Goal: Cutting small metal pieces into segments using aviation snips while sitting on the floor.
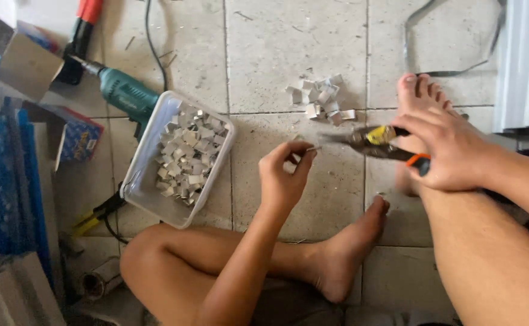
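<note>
Person sits on the tiled floor, legs folded, bare feet out front. Left hand is pinched closed on a small metal piece, thumb and forefinger holding it up at the tip of the snips. Right hand is wrapped tight around the handles of the tin snips (yellow and orange grips, blades pointing left), resting over the right foot. Blade tips meet the piece; can't tell if the blades are closed on it.

Left of the hands, a clear plastic tub sits on the floor, already well filled with small folded metal clips, so a good share of the work looks done. Beyond the hands, a small loose heap of clips lies on the tiles, not in the tub yet. Farther back, a curled metal strip lies by the white corrugated sheet, probably stock left to cut (a guess). A teal power drill lies behind the tub, unused right now.
</note>
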